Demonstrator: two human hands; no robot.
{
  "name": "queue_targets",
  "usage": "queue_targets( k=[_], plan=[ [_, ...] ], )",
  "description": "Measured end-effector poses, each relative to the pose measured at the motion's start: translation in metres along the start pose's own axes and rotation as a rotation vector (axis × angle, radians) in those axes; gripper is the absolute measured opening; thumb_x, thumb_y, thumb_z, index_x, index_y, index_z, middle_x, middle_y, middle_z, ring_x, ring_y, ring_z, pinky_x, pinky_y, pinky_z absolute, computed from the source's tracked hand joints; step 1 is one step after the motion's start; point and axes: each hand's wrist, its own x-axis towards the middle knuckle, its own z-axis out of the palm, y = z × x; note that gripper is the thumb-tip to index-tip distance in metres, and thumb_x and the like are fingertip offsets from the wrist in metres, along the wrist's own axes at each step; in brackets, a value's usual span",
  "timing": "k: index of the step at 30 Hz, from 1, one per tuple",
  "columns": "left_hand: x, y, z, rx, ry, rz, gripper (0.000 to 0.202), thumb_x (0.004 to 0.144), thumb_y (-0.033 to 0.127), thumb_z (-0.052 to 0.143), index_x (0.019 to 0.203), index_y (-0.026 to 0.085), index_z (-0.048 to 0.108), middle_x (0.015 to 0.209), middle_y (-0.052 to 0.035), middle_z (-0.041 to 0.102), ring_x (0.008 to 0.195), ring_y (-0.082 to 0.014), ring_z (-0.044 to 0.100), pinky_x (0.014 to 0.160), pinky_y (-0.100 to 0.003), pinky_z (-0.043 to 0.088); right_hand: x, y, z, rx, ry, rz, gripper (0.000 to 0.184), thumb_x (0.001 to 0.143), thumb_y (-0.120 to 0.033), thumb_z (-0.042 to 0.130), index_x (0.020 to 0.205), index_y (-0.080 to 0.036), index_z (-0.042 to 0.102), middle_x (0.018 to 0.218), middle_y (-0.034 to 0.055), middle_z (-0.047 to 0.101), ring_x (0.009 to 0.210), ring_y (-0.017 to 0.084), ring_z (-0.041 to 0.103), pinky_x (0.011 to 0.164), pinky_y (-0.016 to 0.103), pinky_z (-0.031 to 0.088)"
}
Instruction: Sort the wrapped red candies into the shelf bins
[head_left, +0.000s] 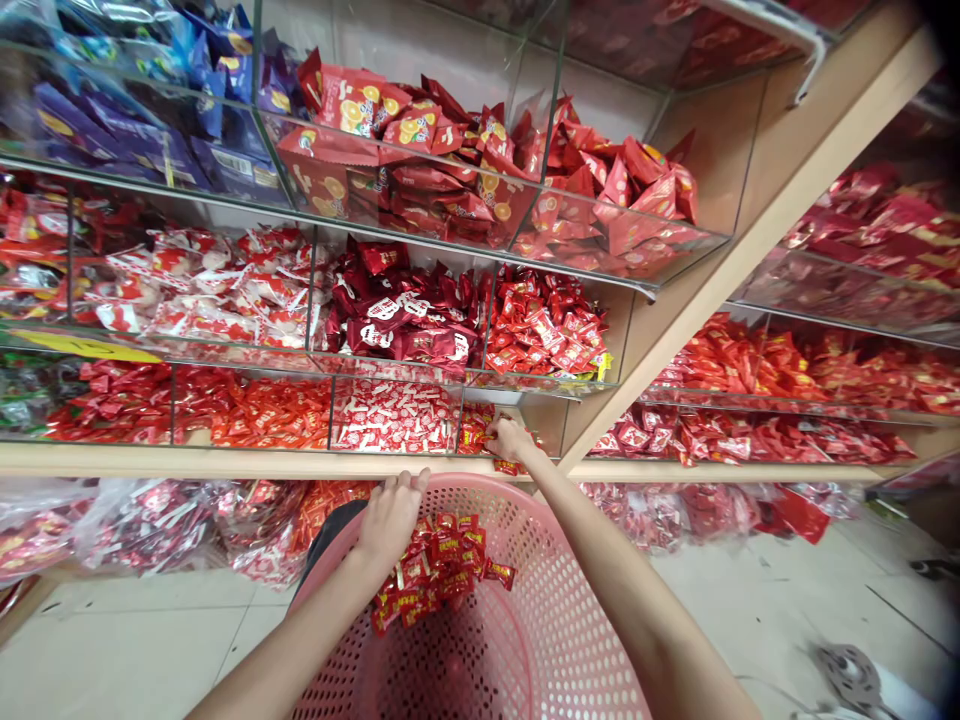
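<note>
The right arm stretched forward over the basket, the right hand angled into the bottom shelf's end bin. Sweets lay there, just left of its curled fingers; whether they gripped any, I could not tell. The left hand lay over the basket's far-left rim, fingers together, grip unclear, beside more sweets inside.

I see pale floor tiles below. Ahead, light-wood shelving rises in tiers behind clear panels, and a pale wooden upright slants across the right of my feed.
</note>
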Motion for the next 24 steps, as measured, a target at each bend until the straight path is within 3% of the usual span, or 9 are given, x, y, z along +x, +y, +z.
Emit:
queue_targets(
  k=[6, 12, 17, 21, 24],
  plan=[
    [-0.001, 0.0, 0.001, -0.003, 0.015, 0.008, 0.054, 0.083, 0.004, 0.035, 0.135, 0.021, 0.038, 0.104, -0.0127, 0.058, 0.096, -0.0223, 0.057, 0.079, -0.036, 0.048, 0.002, 0.015, 0.006, 0.212, 0.179, -0.012, 0.018, 0.081, -0.03, 0.055, 0.086, -0.021, 0.07, 0.084, 0.0064, 0.07, 0.085, 0.02, 0.062, 0.072, 0.026, 0.041],
    [0.0, -0.002, 0.003, -0.013, 0.014, 0.003, 0.054, 0.083, 0.005, 0.037, 0.135, 0.022, 0.037, 0.103, -0.0121, 0.057, 0.096, -0.0214, 0.057, 0.079, -0.035, 0.048, 0.003, 0.016, 0.008, 0.941, 0.3, 0.082, 0.034, 0.076, -0.047, 0.056, 0.085, -0.015, 0.064, 0.07, 0.0031, 0.065, 0.058, 0.014, 0.058, 0.054, 0.024, 0.046],
    [-0.001, -0.004, 0.006, -0.02, 0.014, -0.009, 0.053, 0.083, 0.005, 0.036, 0.134, 0.023, 0.038, 0.106, -0.012, 0.057, 0.098, -0.0212, 0.056, 0.081, -0.035, 0.047, -0.033, -0.007, -0.001, 1.451, 0.153, 0.11, 0.033, 0.068, -0.045, 0.067, 0.082, -0.017, 0.058, 0.072, 0.0021, 0.064, 0.054, 0.008, 0.055, 0.049, 0.019, 0.046],
    [-0.002, -0.005, 0.008, -0.04, 0.027, -0.011, 0.053, 0.084, 0.006, 0.037, 0.133, 0.025, 0.039, 0.107, -0.0108, 0.057, 0.099, -0.0209, 0.055, 0.081, -0.034, 0.047, -0.07, -0.026, 0.004, 1.576, -0.027, 0.061, 0.033, 0.067, -0.045, 0.069, 0.081, -0.017, 0.057, 0.073, 0.0012, 0.065, 0.054, 0.007, 0.056, 0.051, 0.018, 0.044],
    [-0.003, -0.005, 0.008, -0.055, 0.043, 0.001, 0.053, 0.084, 0.006, 0.035, 0.135, 0.023, 0.037, 0.108, -0.0113, 0.057, 0.101, -0.0213, 0.055, 0.082, -0.035, 0.046, -0.09, -0.035, 0.019, 1.529, -0.25, 0.015, 0.035, 0.067, -0.047, 0.069, 0.08, -0.017, 0.057, 0.073, 0.0005, 0.065, 0.053, 0.007, 0.055, 0.049, 0.018, 0.041]
  ],
)
